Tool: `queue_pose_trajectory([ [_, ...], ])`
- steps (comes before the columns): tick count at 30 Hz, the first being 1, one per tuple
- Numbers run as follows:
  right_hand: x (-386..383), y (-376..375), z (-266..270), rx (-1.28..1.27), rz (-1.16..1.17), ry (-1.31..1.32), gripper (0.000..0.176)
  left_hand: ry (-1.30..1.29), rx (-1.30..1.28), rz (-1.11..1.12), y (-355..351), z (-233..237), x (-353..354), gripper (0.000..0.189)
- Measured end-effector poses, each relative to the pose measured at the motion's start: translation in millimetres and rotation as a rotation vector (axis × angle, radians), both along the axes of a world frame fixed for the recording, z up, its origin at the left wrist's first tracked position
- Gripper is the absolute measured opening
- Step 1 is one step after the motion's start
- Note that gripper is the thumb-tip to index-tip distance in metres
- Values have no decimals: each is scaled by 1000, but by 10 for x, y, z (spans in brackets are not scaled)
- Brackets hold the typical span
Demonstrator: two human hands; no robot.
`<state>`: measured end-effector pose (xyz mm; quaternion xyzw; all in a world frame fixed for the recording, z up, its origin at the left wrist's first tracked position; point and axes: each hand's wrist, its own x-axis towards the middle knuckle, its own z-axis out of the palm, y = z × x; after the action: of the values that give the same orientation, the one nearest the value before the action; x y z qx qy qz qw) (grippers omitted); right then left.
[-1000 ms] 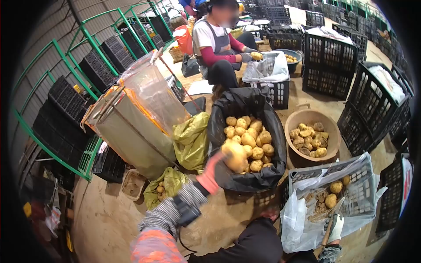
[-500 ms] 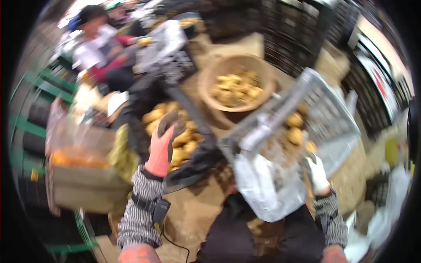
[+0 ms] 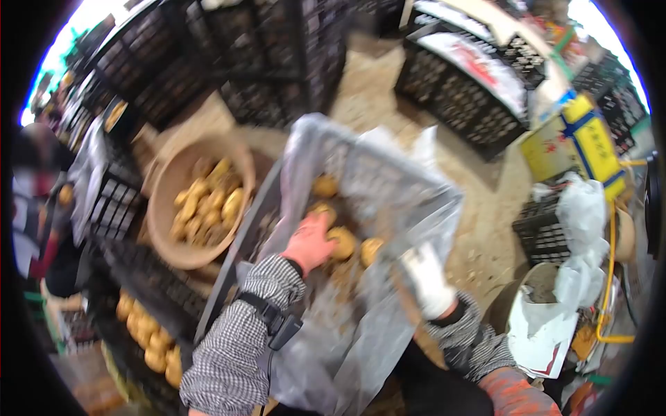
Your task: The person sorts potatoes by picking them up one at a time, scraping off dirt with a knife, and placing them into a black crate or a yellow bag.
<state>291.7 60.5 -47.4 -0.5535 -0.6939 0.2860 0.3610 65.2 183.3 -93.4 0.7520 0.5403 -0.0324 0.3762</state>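
My left hand (image 3: 309,244), in a pink glove with dark fingertips, reaches into a grey plastic crate (image 3: 244,260). Its fingers are apart among the potatoes (image 3: 341,244), right at two of them. My right hand (image 3: 424,279), in a white glove with grey fingers, is curled over the crate's near right side, close to another potato (image 3: 371,252). Along its inner edge runs a brown strip (image 3: 411,299); I cannot tell what it is. Clear plastic sheeting (image 3: 326,360) lines the crate, with loose soil under the potatoes.
A clay-coloured tub (image 3: 164,239) of potatoes stands left of the crate. Beyond it is a black crate (image 3: 149,281) with more potatoes. Black crates (image 3: 451,97) stand at the back, and a yellow box (image 3: 590,139) is on the right. A person (image 3: 45,180) sits far left.
My view has swung right. My left hand has gone from above the black crate's potatoes into the grey crate. My right hand stays by the grey crate.
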Motion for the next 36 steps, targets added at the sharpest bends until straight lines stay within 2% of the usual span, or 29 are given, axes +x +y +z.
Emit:
queue_pose_trajectory([
  [1,-95,-5,135,-66,-40,-58,40,-19,99,86,116,-336,80,80],
  [2,-147,30,357,-420,-82,175,47,1,84,165,238,-524,158,85],
  [4,-111,76,184,-667,-30,403,47,111,-12,265,357,-861,270,91],
  [5,-143,125,447,-792,-22,602,42,148,-25,258,345,-729,311,93],
  [7,-147,152,472,-692,29,518,39,193,13,250,339,-798,280,96],
  [9,-173,187,467,-393,81,357,42,-7,-79,314,325,-969,85,98],
  [10,-124,142,612,-706,47,543,47,-357,-236,394,329,-1136,-64,94],
  [11,-88,69,313,-577,28,297,34,-573,-323,500,208,-767,-67,86],
  [12,-118,82,475,-653,8,468,39,-868,-562,569,153,-766,-192,72],
  [13,-152,77,559,-664,13,651,42,-1078,-825,608,-25,71,-183,65],
  [14,-131,68,510,-617,35,610,43,-1141,-729,482,-163,162,-250,61],
  [15,-109,20,344,-671,-47,558,43,-1163,-754,444,-302,415,-330,63],
  [16,-74,40,300,-734,69,792,44,-1267,-732,443,-478,577,-379,69],
  [17,-189,27,405,-764,45,1008,44,-1373,-702,436,-641,706,-424,74],
  [19,-274,-22,516,-914,22,907,42,-1403,-661,466,-978,903,-548,83],
  [21,-376,-181,487,-969,96,965,38,-1382,-692,576,-1302,1024,-629,88],
  [23,-509,-332,583,-984,332,923,38,-1349,-586,663,-1571,1030,-594,88],
  [25,-618,-387,638,-1090,226,836,35,-1314,-543,690,-1758,901,-564,87],
  [28,-669,-407,527,-1070,327,621,32,-1271,-537,733,-1830,871,-538,81],
  [32,-739,-369,553,-1068,300,651,33,-1355,-469,703,-1824,854,-549,81],
  [34,-733,-320,600,-1065,450,503,37,-1285,-580,773,-1831,921,-557,79],
  [35,-735,-338,567,-1075,446,504,37,-1284,-590,778,-1829,951,-566,79],
  [36,-735,-358,512,-973,537,367,39,-1186,-693,787,-1815,978,-582,78],
])
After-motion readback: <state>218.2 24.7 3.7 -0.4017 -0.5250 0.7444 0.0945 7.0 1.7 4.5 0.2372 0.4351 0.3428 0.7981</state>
